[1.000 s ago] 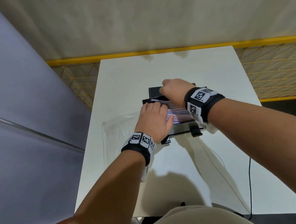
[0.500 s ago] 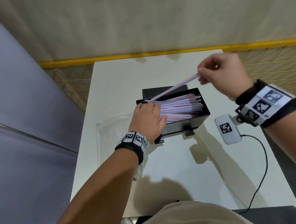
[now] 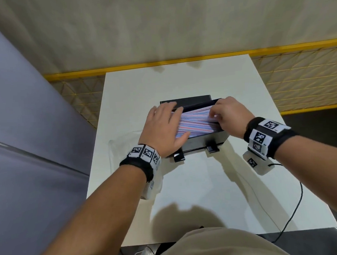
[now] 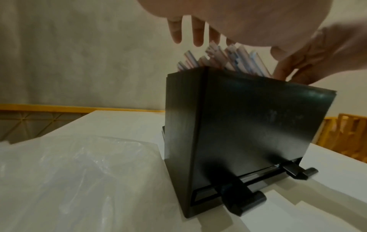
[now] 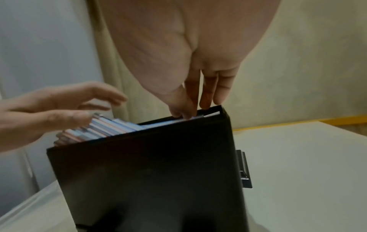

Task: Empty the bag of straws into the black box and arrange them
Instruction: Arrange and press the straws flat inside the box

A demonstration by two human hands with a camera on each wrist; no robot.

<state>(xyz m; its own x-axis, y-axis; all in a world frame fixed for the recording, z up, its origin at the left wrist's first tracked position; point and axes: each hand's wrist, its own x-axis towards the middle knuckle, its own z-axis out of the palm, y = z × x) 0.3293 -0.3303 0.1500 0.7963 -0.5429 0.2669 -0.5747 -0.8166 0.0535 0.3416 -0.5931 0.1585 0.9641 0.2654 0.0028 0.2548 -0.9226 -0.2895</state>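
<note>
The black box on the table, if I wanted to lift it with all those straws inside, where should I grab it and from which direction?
Probably take the black box by its two flat end walls, one hand from the left and one from the right, low down. The straws stick up past the open rim at the left end, and dispenser pegs jut from the front base, so top and front look like poor grips.

White table (image 3: 216, 183) with a glossy top, shadows on its near part. Yellow wire-mesh fence (image 3: 298, 76) with a yellow top rail runs behind the table's far edge and on both sides. Beige mottled wall (image 3: 157, 25) beyond the fence. Grey-lilac panel (image 3: 26, 136) slants along the left of the table. Thin black cable (image 3: 295, 214) curves over the table's right near corner and off its edge. Dark floor (image 3: 321, 122) at right
</note>
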